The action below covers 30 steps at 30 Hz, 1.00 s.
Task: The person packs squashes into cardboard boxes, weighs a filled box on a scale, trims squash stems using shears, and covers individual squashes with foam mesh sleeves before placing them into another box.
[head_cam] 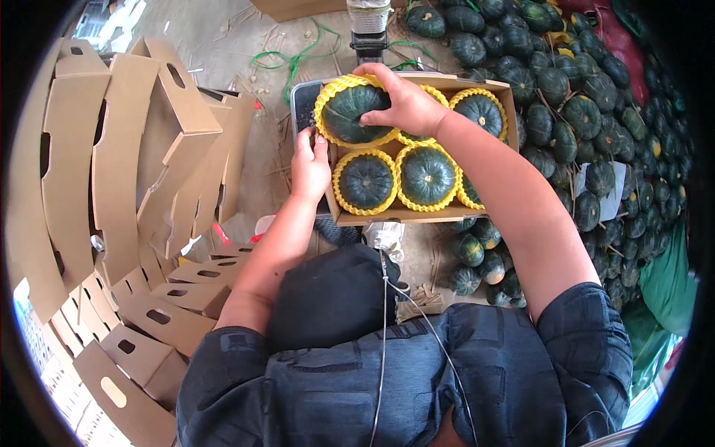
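A cardboard box [410, 217] lies before me on a dark tray-like platform [302, 112], holding several dark green squashes ringed with yellow foam netting. My right hand [405, 100] reaches across and grips a squash [352, 114] in yellow netting at the box's upper left corner, thumb on its face. This squash sits higher than its neighbours and overlaps the box's left edge. Just below it, my left hand [313, 167] is at the left wall of the box, fingertips by the netting; whether they press on the squash or the wall is unclear. Below are two netted squashes [366, 181].
Folded cardboard boxes with handle holes [159, 315] are stacked at the left. A large heap of loose squashes [581, 117] fills the right, with some [469, 250] near my legs. Green twine [294, 62] lies on the floor beyond the box. A post-like stand [369, 39] rises behind it.
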Each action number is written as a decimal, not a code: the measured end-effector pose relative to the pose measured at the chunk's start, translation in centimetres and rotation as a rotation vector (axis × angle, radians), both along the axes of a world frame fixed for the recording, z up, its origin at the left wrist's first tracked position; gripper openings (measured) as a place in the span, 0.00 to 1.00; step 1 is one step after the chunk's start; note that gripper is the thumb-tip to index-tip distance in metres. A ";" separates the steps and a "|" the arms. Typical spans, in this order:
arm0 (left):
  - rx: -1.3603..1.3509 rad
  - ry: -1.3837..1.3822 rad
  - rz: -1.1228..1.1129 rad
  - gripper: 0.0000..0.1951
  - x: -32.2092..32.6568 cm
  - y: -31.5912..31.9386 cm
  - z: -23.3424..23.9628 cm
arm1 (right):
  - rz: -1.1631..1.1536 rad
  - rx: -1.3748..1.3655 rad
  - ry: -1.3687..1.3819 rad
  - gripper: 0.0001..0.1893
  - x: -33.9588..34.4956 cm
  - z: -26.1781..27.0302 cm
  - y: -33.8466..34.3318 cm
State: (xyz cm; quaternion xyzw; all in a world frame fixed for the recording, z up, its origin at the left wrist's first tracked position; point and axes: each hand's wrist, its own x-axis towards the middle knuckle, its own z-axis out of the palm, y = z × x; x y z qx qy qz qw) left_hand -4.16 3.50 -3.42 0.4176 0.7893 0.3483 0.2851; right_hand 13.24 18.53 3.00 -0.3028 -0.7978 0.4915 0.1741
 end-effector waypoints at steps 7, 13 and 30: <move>-0.033 -0.195 0.051 0.16 -0.8 -0.3 -1.6 | 0.119 -0.221 -0.088 0.36 -0.2 -1.5 1.4; 0.027 -0.087 0.012 0.16 -0.3 -0.2 -0.9 | 0.169 -0.204 -0.250 0.38 -1.0 -1.1 2.0; 0.248 0.639 -0.702 0.59 4.5 6.6 4.5 | 0.136 -0.142 -0.494 0.34 -0.1 -1.8 2.7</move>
